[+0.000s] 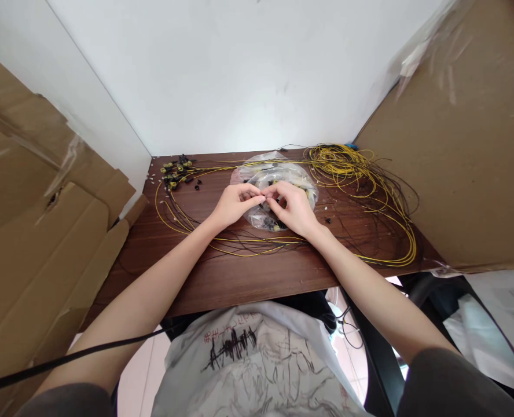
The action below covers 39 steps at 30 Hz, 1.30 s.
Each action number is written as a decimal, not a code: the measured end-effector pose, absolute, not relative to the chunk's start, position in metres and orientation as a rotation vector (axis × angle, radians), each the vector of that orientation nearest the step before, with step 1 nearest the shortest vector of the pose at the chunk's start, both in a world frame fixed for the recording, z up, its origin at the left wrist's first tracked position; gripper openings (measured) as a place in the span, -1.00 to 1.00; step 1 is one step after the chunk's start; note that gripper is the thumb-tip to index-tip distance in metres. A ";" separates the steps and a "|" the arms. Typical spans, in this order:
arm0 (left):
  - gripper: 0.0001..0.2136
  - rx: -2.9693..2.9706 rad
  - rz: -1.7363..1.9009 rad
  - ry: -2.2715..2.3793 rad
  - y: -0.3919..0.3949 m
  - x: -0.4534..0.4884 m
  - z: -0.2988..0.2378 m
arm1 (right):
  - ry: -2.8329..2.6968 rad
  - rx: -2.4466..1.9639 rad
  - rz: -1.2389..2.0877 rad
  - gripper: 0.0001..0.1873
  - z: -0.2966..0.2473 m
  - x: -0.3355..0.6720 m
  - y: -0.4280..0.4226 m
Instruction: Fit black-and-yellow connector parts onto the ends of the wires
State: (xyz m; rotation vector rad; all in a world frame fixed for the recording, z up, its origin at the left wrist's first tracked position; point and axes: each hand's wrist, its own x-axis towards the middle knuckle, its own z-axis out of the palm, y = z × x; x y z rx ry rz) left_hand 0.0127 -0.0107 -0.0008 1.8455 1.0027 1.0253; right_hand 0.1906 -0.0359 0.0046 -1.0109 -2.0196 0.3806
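Observation:
My left hand (pixel 235 204) and my right hand (pixel 292 207) meet fingertip to fingertip over a clear plastic bag (pixel 278 174) of small black and yellow parts in the middle of the brown table (pixel 248 278). Both hands are pinched together on a tiny piece that is too small to make out. Thin yellow and black wires (pixel 248 248) loop across the table under my wrists. A cluster of small black and yellow connectors (pixel 176 171) lies at the far left of the table.
A tangled coil of yellow and black wires (pixel 352 168) fills the table's right side. Cardboard sheets stand at the left (pixel 44 231) and right (pixel 465 145). A white wall is behind. A black cable (pixel 66 362) runs under my left arm.

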 end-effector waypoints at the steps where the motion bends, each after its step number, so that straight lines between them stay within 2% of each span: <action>1: -0.77 1.843 1.028 1.001 -0.010 0.013 -0.001 | -2.013 -1.015 0.388 -0.87 0.004 0.191 -0.036; 39: -0.80 1.838 1.048 0.974 -0.009 0.011 -0.002 | -1.970 -1.037 0.415 -0.93 0.001 0.190 -0.035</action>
